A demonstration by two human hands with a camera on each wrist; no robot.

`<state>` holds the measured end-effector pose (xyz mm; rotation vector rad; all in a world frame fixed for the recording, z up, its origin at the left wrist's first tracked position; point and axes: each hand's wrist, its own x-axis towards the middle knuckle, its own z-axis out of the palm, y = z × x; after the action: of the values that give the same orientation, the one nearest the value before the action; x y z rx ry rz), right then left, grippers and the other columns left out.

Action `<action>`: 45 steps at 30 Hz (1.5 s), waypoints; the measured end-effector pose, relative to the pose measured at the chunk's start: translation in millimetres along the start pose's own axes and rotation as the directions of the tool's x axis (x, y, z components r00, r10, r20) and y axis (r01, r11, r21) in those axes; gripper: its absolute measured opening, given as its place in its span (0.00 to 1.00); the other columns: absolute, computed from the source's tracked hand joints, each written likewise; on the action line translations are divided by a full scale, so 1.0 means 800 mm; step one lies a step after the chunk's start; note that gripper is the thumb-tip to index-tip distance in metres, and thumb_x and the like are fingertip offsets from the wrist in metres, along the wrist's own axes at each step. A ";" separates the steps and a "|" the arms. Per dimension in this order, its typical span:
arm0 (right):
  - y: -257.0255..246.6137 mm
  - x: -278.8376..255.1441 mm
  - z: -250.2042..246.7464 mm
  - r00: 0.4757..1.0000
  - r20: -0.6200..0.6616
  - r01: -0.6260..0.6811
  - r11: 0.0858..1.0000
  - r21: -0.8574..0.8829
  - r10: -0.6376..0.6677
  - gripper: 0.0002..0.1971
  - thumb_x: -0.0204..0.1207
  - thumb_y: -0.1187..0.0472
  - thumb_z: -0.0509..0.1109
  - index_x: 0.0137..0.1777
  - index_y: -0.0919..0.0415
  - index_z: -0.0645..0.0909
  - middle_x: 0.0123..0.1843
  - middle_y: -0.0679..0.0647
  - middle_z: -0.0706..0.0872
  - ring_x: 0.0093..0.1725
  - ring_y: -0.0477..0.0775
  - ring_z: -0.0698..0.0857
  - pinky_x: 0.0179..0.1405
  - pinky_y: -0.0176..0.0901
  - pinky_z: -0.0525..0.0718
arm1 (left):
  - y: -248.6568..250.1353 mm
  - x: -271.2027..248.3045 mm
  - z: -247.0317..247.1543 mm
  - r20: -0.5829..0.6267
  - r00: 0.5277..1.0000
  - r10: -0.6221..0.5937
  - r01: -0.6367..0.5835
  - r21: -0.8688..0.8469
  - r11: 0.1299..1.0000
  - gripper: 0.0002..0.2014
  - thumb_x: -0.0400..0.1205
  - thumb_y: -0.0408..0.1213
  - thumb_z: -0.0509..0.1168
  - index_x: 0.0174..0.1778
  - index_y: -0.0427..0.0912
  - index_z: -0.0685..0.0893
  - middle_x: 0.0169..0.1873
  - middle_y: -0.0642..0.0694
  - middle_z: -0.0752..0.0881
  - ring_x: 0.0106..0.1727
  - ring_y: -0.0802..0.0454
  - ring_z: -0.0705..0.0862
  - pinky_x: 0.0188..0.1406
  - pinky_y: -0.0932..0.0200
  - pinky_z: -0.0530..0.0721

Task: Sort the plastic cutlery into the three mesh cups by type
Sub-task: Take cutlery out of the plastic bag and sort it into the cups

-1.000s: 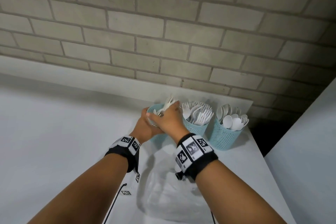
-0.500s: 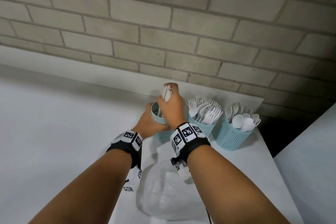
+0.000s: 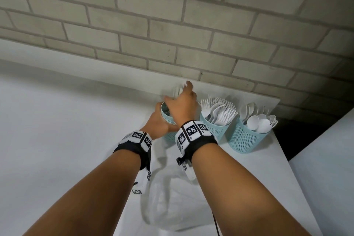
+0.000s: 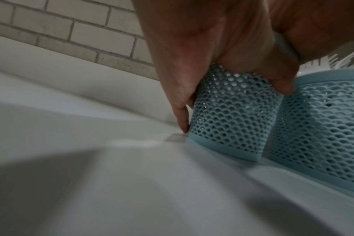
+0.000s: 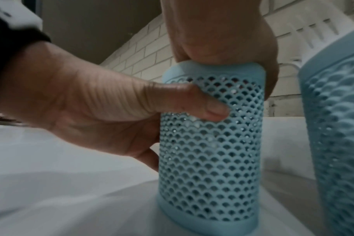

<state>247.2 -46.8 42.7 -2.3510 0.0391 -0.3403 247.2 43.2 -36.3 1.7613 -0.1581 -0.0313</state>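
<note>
Three teal mesh cups stand in a row at the back of the white table [image 3: 57,140]. My left hand [image 3: 158,121] grips the left cup [image 3: 169,136] around its side, thumb on the mesh [image 5: 214,110]. My right hand [image 3: 183,105] sits on that cup's rim, its heel on the rim in the right wrist view [image 5: 212,39]. It holds a blurred bunch of white cutlery [image 3: 178,90] upright in the cup; I cannot tell the type. The middle cup [image 3: 214,130] holds forks [image 3: 222,111]. The right cup [image 3: 247,140] holds spoons [image 3: 256,123].
A crumpled clear plastic bag [image 3: 172,203] lies on the table between my forearms. A brick wall [image 3: 172,25] rises right behind the cups. The table ends just right of the spoon cup, with a dark gap and another white surface [image 3: 325,178] beyond.
My right hand turned the bunch of white cutlery from slanted to upright over the left cup and has come down onto its rim. The left hand stayed on the cup.
</note>
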 end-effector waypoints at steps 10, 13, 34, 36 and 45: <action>0.005 0.000 -0.005 0.993 -0.108 -0.001 0.911 0.411 0.050 0.13 0.76 0.56 0.68 0.57 0.58 0.73 0.40 0.52 0.84 0.37 0.53 0.83 0.30 0.36 0.75 | 0.003 -0.001 0.002 -0.015 1.000 0.019 -0.019 -0.004 1.000 0.51 0.53 0.38 0.83 0.70 0.46 0.62 0.61 0.47 0.80 0.62 0.50 0.81 0.66 0.43 0.79; 0.010 0.003 0.000 0.986 -0.149 0.002 0.891 0.453 0.073 0.21 0.73 0.62 0.69 0.65 0.56 0.69 0.48 0.55 0.84 0.45 0.57 0.85 0.41 0.41 0.81 | 0.004 0.000 0.004 -0.022 0.999 0.024 -0.024 -0.008 1.000 0.50 0.53 0.37 0.83 0.69 0.47 0.62 0.62 0.45 0.79 0.63 0.50 0.81 0.67 0.43 0.79; 0.003 0.029 0.009 0.991 0.134 -0.044 0.979 0.199 0.018 0.24 0.73 0.53 0.71 0.68 0.60 0.75 0.57 0.52 0.84 0.57 0.53 0.82 0.56 0.45 0.79 | 0.008 0.002 0.005 -0.019 0.998 0.053 -0.054 -0.014 0.998 0.56 0.47 0.52 0.82 0.70 0.41 0.63 0.61 0.45 0.79 0.62 0.50 0.81 0.65 0.46 0.80; 0.005 0.030 0.008 0.998 0.049 -0.049 0.947 0.317 0.035 0.21 0.74 0.56 0.71 0.65 0.60 0.74 0.51 0.52 0.82 0.50 0.54 0.82 0.49 0.42 0.77 | 0.008 0.003 0.005 -0.027 0.998 0.051 -0.051 0.000 0.999 0.55 0.49 0.49 0.83 0.70 0.43 0.63 0.62 0.46 0.79 0.63 0.51 0.81 0.66 0.46 0.80; 0.010 0.032 0.014 0.999 -0.043 -0.025 0.982 0.185 0.033 0.53 0.69 0.55 0.78 0.83 0.49 0.41 0.82 0.65 0.54 0.80 0.65 0.59 0.75 0.60 0.68 | 0.007 0.008 0.005 -0.016 1.000 0.026 -0.025 0.023 0.999 0.59 0.49 0.51 0.82 0.74 0.43 0.59 0.63 0.48 0.77 0.64 0.50 0.79 0.66 0.50 0.78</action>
<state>274.9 -48.2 35.7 -2.1574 0.0615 -0.3678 252.5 37.9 -31.3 1.7814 -0.1693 0.0037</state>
